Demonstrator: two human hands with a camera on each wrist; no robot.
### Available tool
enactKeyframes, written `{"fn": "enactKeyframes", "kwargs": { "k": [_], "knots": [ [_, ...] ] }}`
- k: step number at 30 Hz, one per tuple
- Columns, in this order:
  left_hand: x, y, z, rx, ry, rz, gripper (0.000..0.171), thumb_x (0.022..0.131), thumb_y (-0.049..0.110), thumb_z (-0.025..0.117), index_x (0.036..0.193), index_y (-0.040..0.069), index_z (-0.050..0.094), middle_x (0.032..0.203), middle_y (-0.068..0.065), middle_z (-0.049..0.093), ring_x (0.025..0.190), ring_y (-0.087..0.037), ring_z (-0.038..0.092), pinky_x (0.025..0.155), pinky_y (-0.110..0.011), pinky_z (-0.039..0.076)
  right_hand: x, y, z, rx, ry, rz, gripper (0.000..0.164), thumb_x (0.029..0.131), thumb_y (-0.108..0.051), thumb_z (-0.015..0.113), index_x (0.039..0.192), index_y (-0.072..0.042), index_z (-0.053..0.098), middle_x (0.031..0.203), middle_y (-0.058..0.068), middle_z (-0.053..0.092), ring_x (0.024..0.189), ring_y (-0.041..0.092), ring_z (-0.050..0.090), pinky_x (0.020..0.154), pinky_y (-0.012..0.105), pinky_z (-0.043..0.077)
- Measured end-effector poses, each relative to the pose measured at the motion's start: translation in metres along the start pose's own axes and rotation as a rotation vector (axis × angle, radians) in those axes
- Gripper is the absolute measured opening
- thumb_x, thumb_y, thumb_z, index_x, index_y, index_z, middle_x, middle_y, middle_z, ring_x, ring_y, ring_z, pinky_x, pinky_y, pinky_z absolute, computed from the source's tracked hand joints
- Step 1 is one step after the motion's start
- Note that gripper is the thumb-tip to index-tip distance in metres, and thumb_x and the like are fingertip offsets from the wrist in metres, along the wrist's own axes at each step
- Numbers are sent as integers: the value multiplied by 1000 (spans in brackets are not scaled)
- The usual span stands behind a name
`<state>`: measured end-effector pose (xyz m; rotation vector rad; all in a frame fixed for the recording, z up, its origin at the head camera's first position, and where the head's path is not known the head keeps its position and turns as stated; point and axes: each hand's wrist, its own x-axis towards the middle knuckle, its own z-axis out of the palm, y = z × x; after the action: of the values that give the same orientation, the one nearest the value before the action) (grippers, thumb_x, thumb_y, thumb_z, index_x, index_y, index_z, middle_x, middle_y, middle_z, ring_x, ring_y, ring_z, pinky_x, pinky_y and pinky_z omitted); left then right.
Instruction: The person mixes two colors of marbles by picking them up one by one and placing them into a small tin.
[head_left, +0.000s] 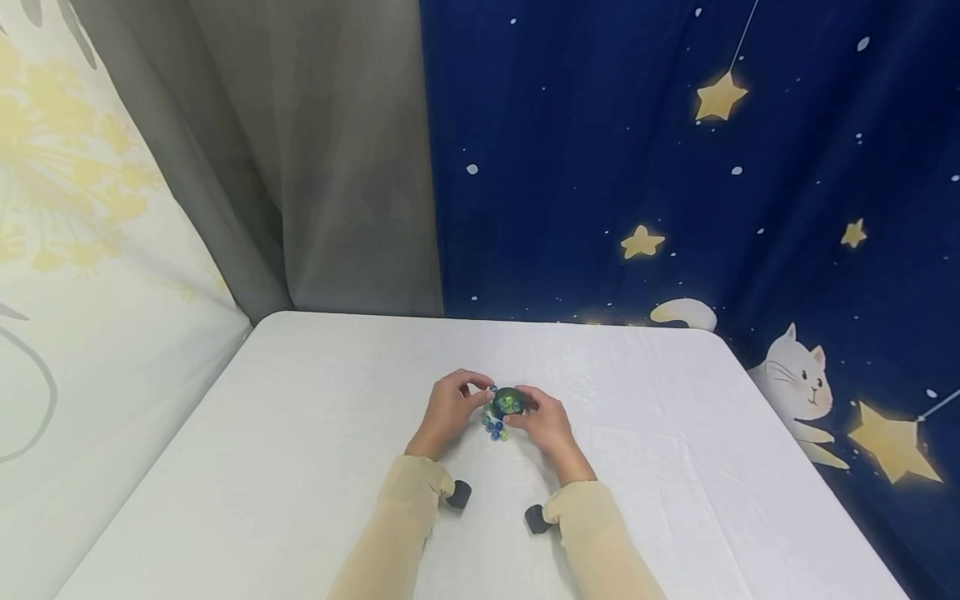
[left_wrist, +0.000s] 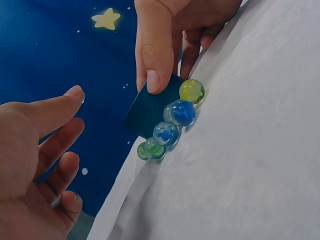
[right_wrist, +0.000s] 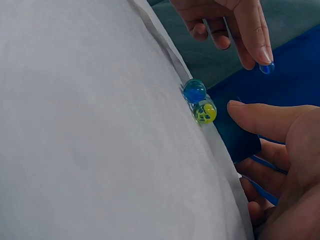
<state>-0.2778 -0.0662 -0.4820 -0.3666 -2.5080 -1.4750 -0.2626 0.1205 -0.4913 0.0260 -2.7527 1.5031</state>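
Note:
My left hand (head_left: 450,410) pinches a blue glass marble (right_wrist: 267,68) between thumb and fingertip, beside and slightly above a small dark green-blue cup (left_wrist: 150,111). Thumb on one side and fingers on the other, my right hand (head_left: 547,423) grips the cup, which stands on the table. Green and blue marbles show inside it in the head view. Several loose marbles lie against its near left side, among them a yellow-green marble (left_wrist: 192,91), a deep blue marble (left_wrist: 182,113) and a clear blue marble (left_wrist: 166,134). The cup partly hides my right fingers.
A white cloth covers the table (head_left: 337,358). Behind it hang a grey curtain (head_left: 352,167) and a dark blue curtain (head_left: 562,167) printed with stars and a cat. Black wrist devices (head_left: 460,494) sit at both beige cuffs.

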Motion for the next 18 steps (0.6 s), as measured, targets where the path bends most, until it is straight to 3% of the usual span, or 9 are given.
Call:
{"fn": "enactKeyframes", "kwargs": {
  "k": [9, 18],
  "knots": [
    [2, 0, 7, -13, 39, 27, 18, 83, 15, 78, 101, 18, 75, 90, 2, 64, 72, -13, 50, 66, -27, 42, 1, 1, 0, -6, 2, -2, 56, 78, -16, 81, 129, -12, 61, 125, 11, 63, 123, 34, 53, 102, 53, 37],
    [0, 5, 9, 7, 73, 46, 19, 84, 16, 77, 102, 20, 75, 88, 5, 61, 71, -12, 50, 65, -26, 43, 1, 1, 0, -14, -2, -2, 55, 78, -16, 81, 129, -12, 61, 125, 10, 63, 123, 33, 53, 102, 52, 37]
  ]
}}
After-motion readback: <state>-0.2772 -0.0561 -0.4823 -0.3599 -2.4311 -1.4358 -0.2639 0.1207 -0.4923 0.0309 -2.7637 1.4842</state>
